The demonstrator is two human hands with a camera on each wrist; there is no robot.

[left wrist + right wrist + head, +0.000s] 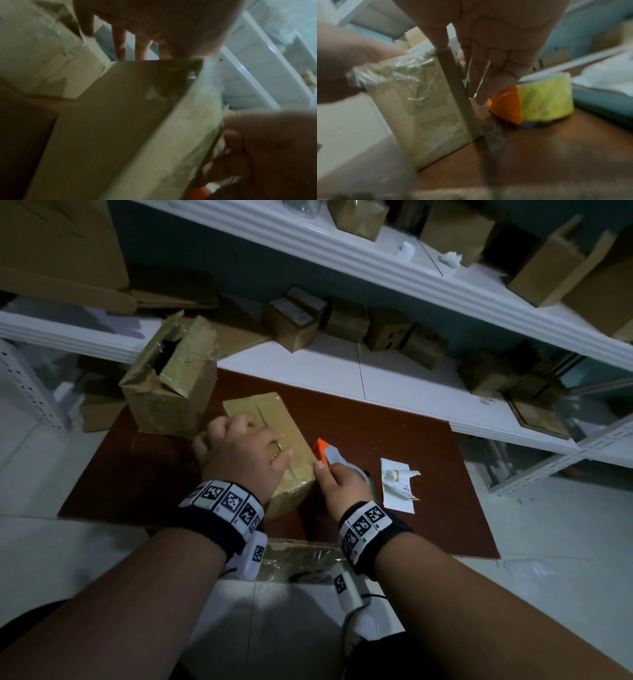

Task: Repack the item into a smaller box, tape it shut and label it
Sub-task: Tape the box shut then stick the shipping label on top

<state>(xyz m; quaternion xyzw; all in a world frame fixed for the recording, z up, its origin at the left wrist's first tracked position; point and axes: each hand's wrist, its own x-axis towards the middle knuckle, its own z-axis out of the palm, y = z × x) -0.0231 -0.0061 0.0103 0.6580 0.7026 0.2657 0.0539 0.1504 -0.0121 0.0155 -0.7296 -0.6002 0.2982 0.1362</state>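
At the near edge of the brown table (428, 474) we see a strip of clear tape (301, 556) lying flat across the rim. Just past it, our left hand (239, 453) rests on top of the small box (274, 433), fingers spread loosely over its taped lid and pressing it down. Our right hand (339, 477) sits at the box's right side, thumb against the top corner and fingers straight, extended down along the cardboard wall, gripping nothing. Touching those fingers is the orange tape dispenser (325, 451), standing on the table just beside the box. Further right lies a crumpled white label backing (399, 484). Toward the table's far left corner stands the larger box (164, 392), its flaps torn open.
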